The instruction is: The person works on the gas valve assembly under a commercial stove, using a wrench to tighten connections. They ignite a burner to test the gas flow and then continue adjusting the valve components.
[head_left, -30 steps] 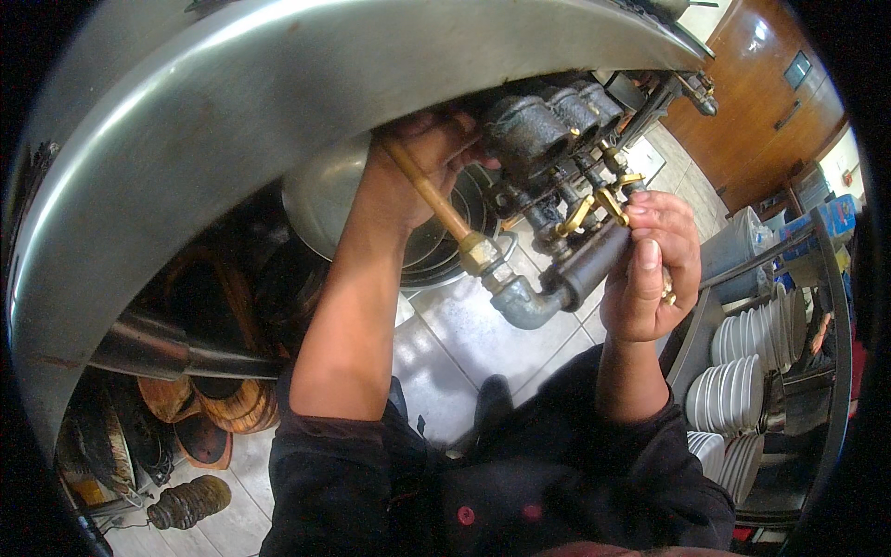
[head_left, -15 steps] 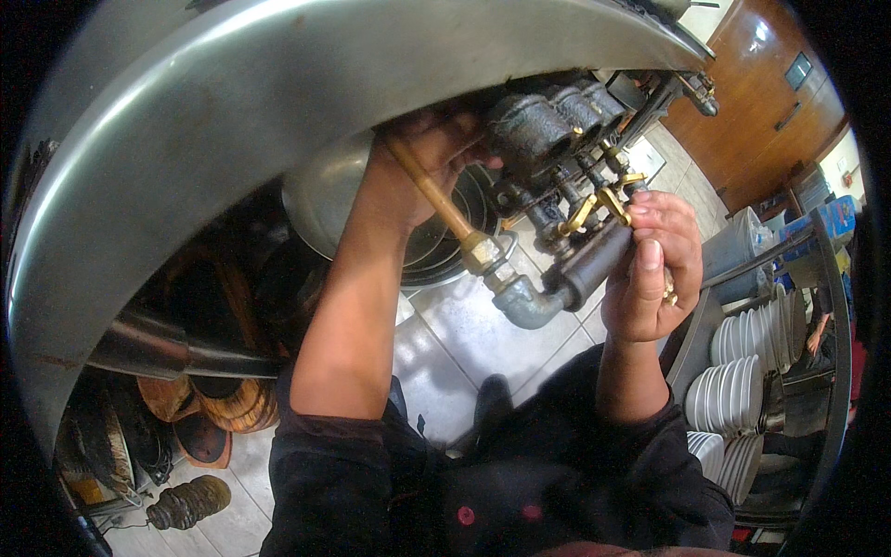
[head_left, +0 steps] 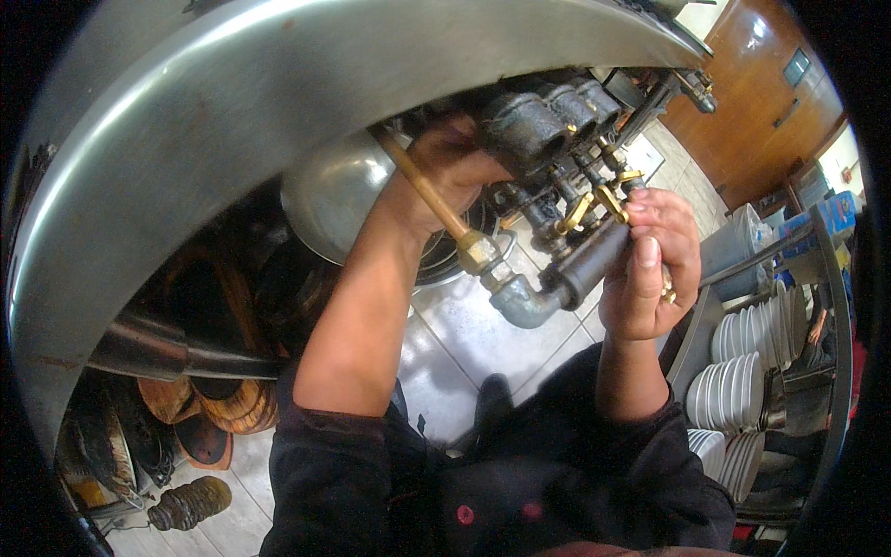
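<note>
My left hand [head_left: 464,162] reaches up under the steel panel, behind a thick black cast burner tube [head_left: 524,135]; its fingers are hidden. A copper-coloured pipe [head_left: 432,195] passes in front of my left wrist. It runs into a brass nut [head_left: 479,252] and a grey elbow [head_left: 525,304], which joins a dark manifold pipe [head_left: 587,269]. Along the manifold sit brass-handled gas valves [head_left: 580,212]. My right hand [head_left: 654,265] is closed around the manifold's right end, thumb at the front and fingertips near a valve handle.
The curved stainless panel [head_left: 251,102] overhangs the work. Beneath it are a round metal bowl [head_left: 325,200] and, at lower left, sizzling-plate wooden bases [head_left: 232,404] and pans. Stacked white plates [head_left: 729,390] fill a shelf at right, near a grey bucket [head_left: 738,255]. A wooden door [head_left: 761,102] stands beyond.
My left hand has pushed farther right behind the burner tube, so its fingers no longer show. The burner tubes have shifted slightly left. My right hand keeps its hold.
</note>
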The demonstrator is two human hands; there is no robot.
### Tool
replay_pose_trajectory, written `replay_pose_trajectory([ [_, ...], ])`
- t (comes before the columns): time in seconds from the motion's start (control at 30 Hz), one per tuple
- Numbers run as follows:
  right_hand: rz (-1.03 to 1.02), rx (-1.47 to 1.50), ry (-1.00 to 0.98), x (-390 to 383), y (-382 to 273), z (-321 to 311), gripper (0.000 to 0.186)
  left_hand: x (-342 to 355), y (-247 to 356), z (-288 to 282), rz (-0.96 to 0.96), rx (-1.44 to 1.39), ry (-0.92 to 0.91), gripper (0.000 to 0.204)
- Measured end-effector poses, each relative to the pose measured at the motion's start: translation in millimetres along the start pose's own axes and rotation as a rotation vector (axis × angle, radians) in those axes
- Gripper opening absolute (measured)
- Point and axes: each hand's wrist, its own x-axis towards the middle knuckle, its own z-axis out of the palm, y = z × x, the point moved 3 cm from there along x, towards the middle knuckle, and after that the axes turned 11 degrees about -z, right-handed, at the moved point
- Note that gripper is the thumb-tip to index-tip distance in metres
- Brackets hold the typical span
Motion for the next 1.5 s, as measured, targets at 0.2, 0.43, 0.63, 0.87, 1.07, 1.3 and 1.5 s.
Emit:
replay_pose_trajectory([
  [0.2, -0.003, 0.011, -0.024, 1, -1, -2, 0.012, -4, 2, -29, -0.112, -0.156, -0.067, 0.034],
  [0.43, -0.026, 0.014, 0.01, 1, 1, -3, 0.004, -5, 7, -16, -0.041, 0.116, 0.155, 0.026],
  [0.63, -0.031, 0.015, -0.008, 0, 3, -5, 0.004, -20, 5, -8, -0.135, 0.321, 0.364, 0.025],
  [0.87, -0.035, -0.005, -0.031, 3, 1, -4, 0.007, -16, 13, -29, 0.104, 0.733, 0.324, 0.034],
  [1.07, -0.043, -0.017, -0.023, 3, 0, -5, 0.009, -20, 16, -23, -0.034, 0.598, 0.374, 0.036],
  [1.3, -0.027, -0.003, -0.015, 4, 1, -9, 0.012, -30, -3, -42, 0.018, 0.172, 0.437, 0.039],
  [1.5, -0.04, 0.018, 0.008, 4, 2, -12, 0.014, -17, 3, -22, -0.004, 0.189, 0.405, 0.047],
])
